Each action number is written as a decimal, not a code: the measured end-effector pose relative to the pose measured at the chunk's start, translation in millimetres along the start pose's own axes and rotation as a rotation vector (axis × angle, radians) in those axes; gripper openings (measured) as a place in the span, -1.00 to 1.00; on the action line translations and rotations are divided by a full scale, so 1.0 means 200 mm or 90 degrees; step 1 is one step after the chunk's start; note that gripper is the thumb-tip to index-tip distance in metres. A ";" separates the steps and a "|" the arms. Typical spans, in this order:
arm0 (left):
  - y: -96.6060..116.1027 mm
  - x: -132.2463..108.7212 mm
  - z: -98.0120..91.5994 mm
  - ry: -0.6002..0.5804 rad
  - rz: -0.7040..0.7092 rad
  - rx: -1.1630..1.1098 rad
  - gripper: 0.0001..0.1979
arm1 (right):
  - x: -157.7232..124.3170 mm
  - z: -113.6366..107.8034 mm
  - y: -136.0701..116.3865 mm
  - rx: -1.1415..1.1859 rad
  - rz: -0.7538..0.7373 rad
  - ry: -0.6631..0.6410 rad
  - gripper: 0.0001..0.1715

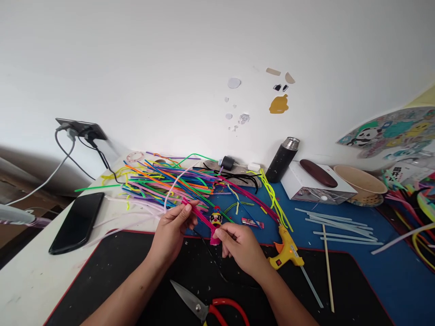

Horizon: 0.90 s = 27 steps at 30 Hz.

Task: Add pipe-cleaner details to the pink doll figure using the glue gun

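Note:
Between my hands stretches a small bunch of bright pink pipe cleaners (201,215). My left hand (174,228) pinches its upper left end. The fingers of my right hand (239,246) are closed on its lower right end. Just behind the right fingertips is a little figure (216,218) with a painted-looking face and a pink lower part; I cannot tell whether it is joined to the bunch. Red-handled scissors (200,309) lie on the black mat (136,267) below my hands. To the right rests a yellow glue gun (287,251) with a glue stick in its back.
A heap of coloured pipe cleaners (166,179) spreads behind my hands. A black phone (78,222) lies left. At the right are glue sticks (340,226), a wooden stick (328,271), a dark flask (282,158), a white box (306,183) and a bowl (362,179).

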State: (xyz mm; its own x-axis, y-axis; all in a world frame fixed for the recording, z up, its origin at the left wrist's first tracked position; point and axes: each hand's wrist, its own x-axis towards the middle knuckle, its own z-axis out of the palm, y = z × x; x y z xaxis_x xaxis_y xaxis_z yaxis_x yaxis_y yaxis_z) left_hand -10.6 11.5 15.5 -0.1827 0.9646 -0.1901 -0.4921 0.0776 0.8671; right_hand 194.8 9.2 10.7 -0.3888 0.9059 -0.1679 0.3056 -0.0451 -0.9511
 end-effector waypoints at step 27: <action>-0.10 -0.08 0.05 -0.107 -0.051 0.109 -0.68 | 0.01 0.06 0.02 0.109 -0.030 0.001 -0.63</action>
State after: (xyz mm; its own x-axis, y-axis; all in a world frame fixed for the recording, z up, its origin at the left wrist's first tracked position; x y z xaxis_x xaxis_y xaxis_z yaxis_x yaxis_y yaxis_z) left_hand 9.7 -3.2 6.1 0.0032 0.9808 -0.1948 -0.3452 0.1839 0.9204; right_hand 185.8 5.4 3.8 -0.3983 0.9092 -0.1214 0.1338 -0.0734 -0.9883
